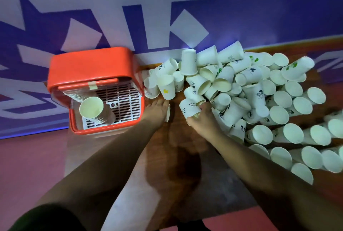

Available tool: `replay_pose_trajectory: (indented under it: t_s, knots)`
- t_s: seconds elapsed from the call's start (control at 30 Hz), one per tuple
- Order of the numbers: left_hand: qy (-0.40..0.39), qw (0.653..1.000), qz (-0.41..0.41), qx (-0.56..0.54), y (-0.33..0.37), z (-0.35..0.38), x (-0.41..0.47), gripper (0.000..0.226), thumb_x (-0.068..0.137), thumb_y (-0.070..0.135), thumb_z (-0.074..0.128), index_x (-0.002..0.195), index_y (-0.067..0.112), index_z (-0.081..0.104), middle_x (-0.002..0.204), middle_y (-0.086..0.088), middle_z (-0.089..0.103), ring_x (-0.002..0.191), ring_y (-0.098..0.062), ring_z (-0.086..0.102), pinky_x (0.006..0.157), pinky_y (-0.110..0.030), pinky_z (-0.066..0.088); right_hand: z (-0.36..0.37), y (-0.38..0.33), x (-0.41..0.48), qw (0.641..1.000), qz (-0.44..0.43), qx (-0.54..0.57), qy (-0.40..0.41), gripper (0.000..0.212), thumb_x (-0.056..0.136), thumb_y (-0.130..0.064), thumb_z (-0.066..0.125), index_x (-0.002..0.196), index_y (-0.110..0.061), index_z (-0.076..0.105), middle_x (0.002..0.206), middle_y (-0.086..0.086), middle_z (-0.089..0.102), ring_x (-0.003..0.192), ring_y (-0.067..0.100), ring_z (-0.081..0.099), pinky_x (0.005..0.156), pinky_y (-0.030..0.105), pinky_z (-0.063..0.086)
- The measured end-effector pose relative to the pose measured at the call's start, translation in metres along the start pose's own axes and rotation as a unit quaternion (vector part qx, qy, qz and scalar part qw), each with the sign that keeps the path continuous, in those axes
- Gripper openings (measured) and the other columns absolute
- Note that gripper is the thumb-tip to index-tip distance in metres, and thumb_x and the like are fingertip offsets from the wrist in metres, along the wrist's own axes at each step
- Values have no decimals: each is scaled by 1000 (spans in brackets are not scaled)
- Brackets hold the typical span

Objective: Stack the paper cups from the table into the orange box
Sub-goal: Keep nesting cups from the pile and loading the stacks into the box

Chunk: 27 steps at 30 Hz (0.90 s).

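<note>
The orange box stands at the table's left end with its lid up and a white grid insert inside. A leaning stack of paper cups lies in it, mouth toward me. A big pile of loose white paper cups covers the right of the table. My left hand is just right of the box, curled over a paper cup of which only a sliver shows. My right hand grips a panda-print cup at the pile's near-left edge.
The brown wooden table shows bare wood between my forearms. Behind it hangs a purple and white banner. Cups nearest the box stand a hand's width from its right wall. Pink floor lies to the left.
</note>
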<state>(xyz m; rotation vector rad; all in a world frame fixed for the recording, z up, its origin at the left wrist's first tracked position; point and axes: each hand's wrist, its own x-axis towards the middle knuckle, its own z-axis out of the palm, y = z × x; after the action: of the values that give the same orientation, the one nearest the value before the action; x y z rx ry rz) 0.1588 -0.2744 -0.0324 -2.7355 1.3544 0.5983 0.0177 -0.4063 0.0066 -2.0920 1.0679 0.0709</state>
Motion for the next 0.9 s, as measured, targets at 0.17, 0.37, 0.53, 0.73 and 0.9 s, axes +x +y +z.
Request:
replay_pose_trajectory:
  t_s: [0.17,0.37,0.53,0.73,0.9]
  knots:
    - [-5,999,25,24,5,17,-7,62,94,17,56,150,22,31,144,-11,40,132,-31,39,107,-42,35,-6,6,-2,1000,-2,7,-17,67,75,-23,71,129,-4,35,130,15,47,115,33,51,91,42,48]
    - [94,979,8,-182,-3,7,-42,90,75,34,78,148,9,32,136,-13,47,123,-32,46,102,-44,43,-20,3,-12,999,-53,-6,-8,56,79,-26,65,128,-10,42,129,14,44,118,32,48,94,37,44]
    - [185,932,-23,-310,-22,-30,-88,83,78,27,78,146,9,33,134,-8,44,120,-20,46,100,-26,36,-27,-26,-29,996,-85,11,1,58,84,-28,63,136,-17,42,138,10,42,126,26,43,99,33,38]
    - [323,877,-64,-349,-74,-68,-156,73,77,23,82,138,13,44,129,-3,40,112,-12,48,85,-3,41,-10,-83,-51,990,-131,52,14,57,81,-31,66,130,-16,41,128,8,55,116,26,53,89,31,44]
    - [362,827,-148,-403,-133,-66,-197,78,70,34,76,137,25,38,128,1,40,124,-19,47,102,-48,47,21,-124,-72,985,-158,60,18,57,80,-27,69,129,-13,43,126,11,57,114,27,55,90,26,41]
